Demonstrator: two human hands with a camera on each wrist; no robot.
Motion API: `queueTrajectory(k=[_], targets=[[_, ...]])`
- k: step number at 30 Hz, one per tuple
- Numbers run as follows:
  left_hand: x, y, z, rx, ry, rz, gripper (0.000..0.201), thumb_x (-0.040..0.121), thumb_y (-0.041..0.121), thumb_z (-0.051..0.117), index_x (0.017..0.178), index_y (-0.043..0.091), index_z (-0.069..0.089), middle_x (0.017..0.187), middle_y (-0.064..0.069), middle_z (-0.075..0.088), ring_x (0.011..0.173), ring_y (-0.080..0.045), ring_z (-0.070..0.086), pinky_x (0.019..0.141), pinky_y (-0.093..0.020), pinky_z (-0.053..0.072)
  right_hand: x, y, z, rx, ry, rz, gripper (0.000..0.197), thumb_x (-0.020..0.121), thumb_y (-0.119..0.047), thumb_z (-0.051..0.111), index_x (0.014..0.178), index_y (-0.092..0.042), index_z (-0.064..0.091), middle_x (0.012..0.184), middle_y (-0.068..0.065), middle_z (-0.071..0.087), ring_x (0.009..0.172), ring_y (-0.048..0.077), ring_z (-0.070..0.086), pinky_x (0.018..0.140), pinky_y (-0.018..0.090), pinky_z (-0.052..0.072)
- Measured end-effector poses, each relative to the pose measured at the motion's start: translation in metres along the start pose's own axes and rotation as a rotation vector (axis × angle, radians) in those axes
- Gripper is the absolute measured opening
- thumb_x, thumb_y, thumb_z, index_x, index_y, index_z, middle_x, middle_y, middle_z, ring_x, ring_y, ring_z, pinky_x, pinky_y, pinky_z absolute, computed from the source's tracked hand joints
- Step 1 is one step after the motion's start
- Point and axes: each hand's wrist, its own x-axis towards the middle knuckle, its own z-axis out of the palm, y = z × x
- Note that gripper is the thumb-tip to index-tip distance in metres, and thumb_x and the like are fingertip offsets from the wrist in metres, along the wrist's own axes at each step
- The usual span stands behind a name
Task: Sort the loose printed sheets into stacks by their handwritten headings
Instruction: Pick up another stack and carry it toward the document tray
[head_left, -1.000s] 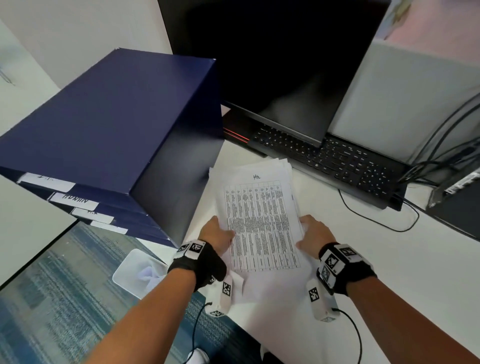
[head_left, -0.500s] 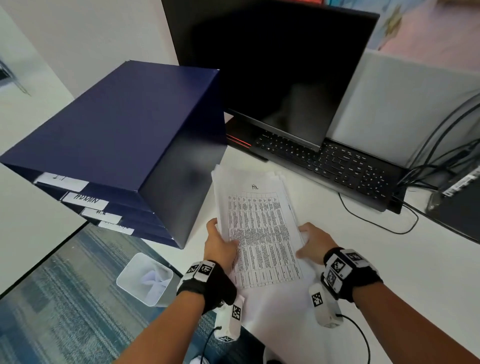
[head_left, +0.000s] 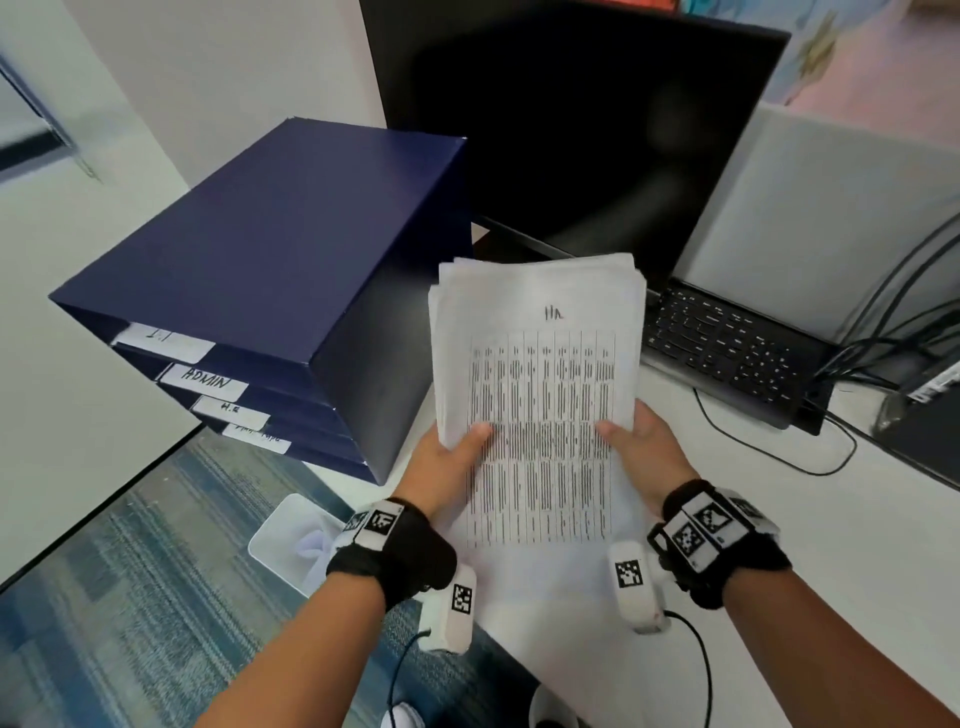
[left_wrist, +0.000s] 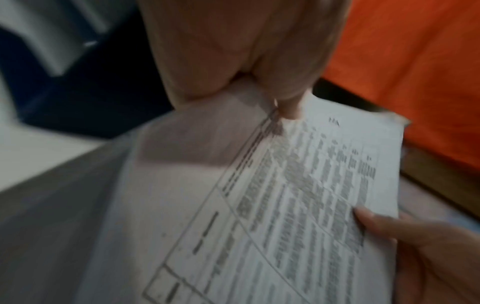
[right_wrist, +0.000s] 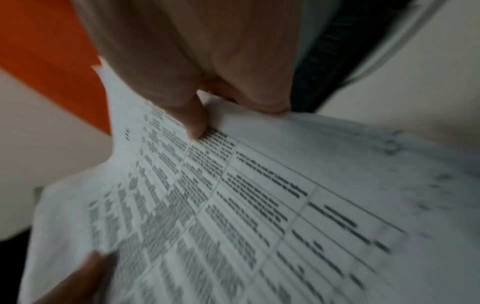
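Note:
A thick bundle of printed sheets (head_left: 540, 374) with a table and a small handwritten heading on top is held up above the white desk. My left hand (head_left: 447, 457) grips its left edge, thumb on the front. My right hand (head_left: 641, 452) grips the right edge the same way. In the left wrist view the left hand (left_wrist: 280, 98) pinches the bundle of sheets (left_wrist: 285, 205), and the right hand's thumb (left_wrist: 374, 222) presses the far edge. The right wrist view shows the right hand (right_wrist: 197, 123) pinching the sheets (right_wrist: 233, 205).
A dark blue drawer box (head_left: 270, 270) with labelled drawers, one reading ADMIN (head_left: 205, 382), stands at the left. A black monitor (head_left: 571, 119) and keyboard (head_left: 727, 348) sit behind, with cables (head_left: 779, 441) at the right. A clear bin (head_left: 291, 540) is on the floor below.
Both hands have lifted the bundle off the desk and raised it toward the head camera. The grip has moved up along the sheets' side edges.

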Motion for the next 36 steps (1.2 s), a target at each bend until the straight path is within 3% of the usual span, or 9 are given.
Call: queueTrajectory(k=[2, 5, 9, 14, 19, 22, 28, 32, 36], targets=[[0.001, 0.022, 0.002, 0.037, 0.118, 0.14, 0.019, 0.095, 0.015, 0.056, 0.114, 0.012, 0.058, 0.084, 0.01, 0.063, 0.074, 0.003, 0.068, 0.053, -0.006, 0.047, -0.013, -0.027, 0.003, 0.062, 0.071, -0.163, 0.027, 0.094, -0.012, 0.054, 0.11, -0.033, 0.06, 0.109, -0.012, 0.067, 0.101, 0.004, 0.063, 0.091, 0.027, 0.049], [0.006, 0.043, 0.001, 0.088, 0.271, 0.304, 0.024, 0.091, 0.023, 0.062, 0.114, 0.016, 0.063, 0.093, 0.009, 0.067, 0.093, -0.012, 0.067, 0.077, -0.025, 0.054, -0.028, -0.059, 0.007, 0.11, 0.208, -0.379, 0.026, 0.091, -0.009, 0.059, 0.1, -0.033, 0.061, 0.098, -0.019, 0.067, 0.088, -0.011, 0.063, 0.078, 0.011, 0.05], [0.002, 0.059, 0.002, 0.054, 0.28, 0.414, 0.031, 0.088, 0.02, 0.066, 0.118, 0.019, 0.058, 0.099, 0.015, 0.065, 0.094, -0.002, 0.063, 0.084, -0.024, 0.052, -0.042, -0.081, 0.011, 0.103, 0.211, -0.525, 0.028, 0.093, -0.004, 0.055, 0.114, -0.022, 0.052, 0.105, -0.018, 0.062, 0.093, -0.015, 0.059, 0.085, 0.007, 0.047], [-0.001, 0.073, -0.004, 0.088, 0.277, 0.527, 0.043, 0.085, 0.019, 0.069, 0.123, 0.026, 0.05, 0.104, 0.017, 0.062, 0.097, 0.002, 0.061, 0.084, -0.025, 0.052, -0.052, -0.094, 0.011, 0.052, 0.263, -0.631, 0.033, 0.094, -0.007, 0.049, 0.123, -0.02, 0.038, 0.111, -0.009, 0.056, 0.101, 0.004, 0.058, 0.088, 0.025, 0.05], [-0.01, 0.097, -0.005, 0.241, 0.289, 0.874, 0.061, 0.088, 0.011, 0.065, 0.128, 0.04, 0.029, 0.117, 0.008, 0.054, 0.104, 0.001, 0.057, 0.089, -0.015, 0.048, -0.059, -0.115, 0.005, -0.17, 0.37, -0.9, 0.061, 0.093, -0.001, 0.048, 0.143, -0.023, 0.022, 0.135, -0.028, 0.029, 0.12, -0.021, 0.033, 0.105, 0.006, 0.026], [-0.005, 0.103, -0.013, 0.408, 0.312, 0.99, 0.047, 0.092, 0.012, 0.061, 0.133, 0.026, 0.043, 0.127, 0.0, 0.053, 0.114, -0.003, 0.051, 0.099, -0.011, 0.038, -0.055, -0.122, -0.001, -0.376, 0.424, -0.967, 0.045, 0.093, -0.003, 0.049, 0.136, -0.014, 0.044, 0.133, -0.004, 0.049, 0.113, -0.017, 0.036, 0.101, -0.001, 0.021], [-0.005, 0.092, -0.025, 0.165, 0.335, 0.777, 0.033, 0.09, 0.02, 0.063, 0.117, 0.025, 0.045, 0.103, 0.005, 0.065, 0.092, -0.007, 0.065, 0.077, -0.024, 0.054, -0.054, -0.121, -0.007, -0.122, 0.557, -0.861, 0.032, 0.091, -0.018, 0.058, 0.122, -0.019, 0.055, 0.112, -0.01, 0.059, 0.103, 0.016, 0.062, 0.095, 0.037, 0.049], [-0.001, 0.07, -0.024, 0.047, 0.213, 0.52, 0.022, 0.091, 0.024, 0.06, 0.111, 0.031, 0.055, 0.108, 0.005, 0.068, 0.1, -0.015, 0.066, 0.09, -0.047, 0.054, -0.048, -0.107, -0.003, 0.018, 0.348, -0.621, 0.039, 0.089, -0.023, 0.061, 0.125, -0.02, 0.048, 0.114, -0.003, 0.062, 0.103, 0.012, 0.062, 0.093, 0.039, 0.052], [-0.01, 0.071, -0.016, 0.05, 0.259, 0.564, 0.018, 0.095, 0.026, 0.051, 0.111, 0.03, 0.057, 0.106, 0.006, 0.068, 0.1, -0.015, 0.066, 0.09, -0.049, 0.053, -0.051, -0.102, 0.009, 0.005, 0.348, -0.568, 0.024, 0.095, -0.013, 0.052, 0.119, -0.009, 0.058, 0.099, -0.015, 0.063, 0.092, -0.007, 0.06, 0.088, 0.024, 0.053]])
